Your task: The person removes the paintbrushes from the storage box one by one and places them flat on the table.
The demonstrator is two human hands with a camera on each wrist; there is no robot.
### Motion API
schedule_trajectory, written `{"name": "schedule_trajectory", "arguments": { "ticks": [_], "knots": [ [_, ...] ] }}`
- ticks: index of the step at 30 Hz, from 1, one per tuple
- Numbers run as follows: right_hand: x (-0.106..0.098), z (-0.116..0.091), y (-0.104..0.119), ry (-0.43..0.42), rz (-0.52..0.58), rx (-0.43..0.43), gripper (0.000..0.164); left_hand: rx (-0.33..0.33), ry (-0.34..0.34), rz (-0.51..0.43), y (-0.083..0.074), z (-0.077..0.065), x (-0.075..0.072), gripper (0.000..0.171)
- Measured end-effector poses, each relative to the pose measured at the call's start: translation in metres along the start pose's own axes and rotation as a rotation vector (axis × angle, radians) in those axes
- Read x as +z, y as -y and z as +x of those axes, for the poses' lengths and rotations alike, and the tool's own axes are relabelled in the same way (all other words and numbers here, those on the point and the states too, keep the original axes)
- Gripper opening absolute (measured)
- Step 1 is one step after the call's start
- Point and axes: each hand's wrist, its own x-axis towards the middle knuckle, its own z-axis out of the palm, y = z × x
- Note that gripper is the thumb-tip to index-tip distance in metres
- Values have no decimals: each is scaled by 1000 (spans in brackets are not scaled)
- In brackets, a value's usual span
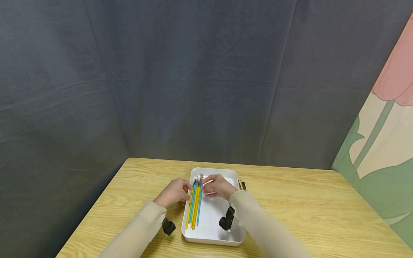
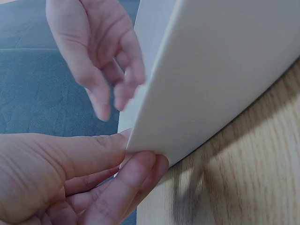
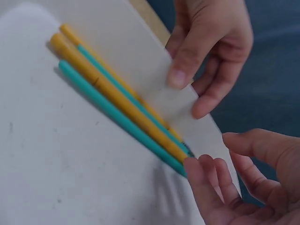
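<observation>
Some brushes (image 3: 123,104) disappear behind relaxed right fingers (image 3: 201,185) in right-wrist view, left fingers (image 2: 121,187) pinching the tray (image 2: 211,70).

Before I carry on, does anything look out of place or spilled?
Yes: what look like loose brushes lie on the table, right of the tray, while the other brushes lie inside. Dark specks mark the tray's floor. No spill shows.

No readable text, no legible labels, brands, numbers or signs
</observation>
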Motion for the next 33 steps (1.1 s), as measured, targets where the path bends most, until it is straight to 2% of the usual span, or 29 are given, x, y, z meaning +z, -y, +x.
{"name": "schedule_trajectory", "arguments": {
  "ticks": [7,14,21,33],
  "knots": [
    [7,12,-9,-67,-81,36,25,1,-1,17,0,1,0,27],
    [11,18,-16,-76,-100,36,23,-21,3,12,1,3,1,26],
    [12,23,-20,-79,-111,33,22,-14,2,20,1,4,1,26],
    [19,24,-17,-126,-231,43,21,-15,1,30,1,4,0,28]
  ]
}}
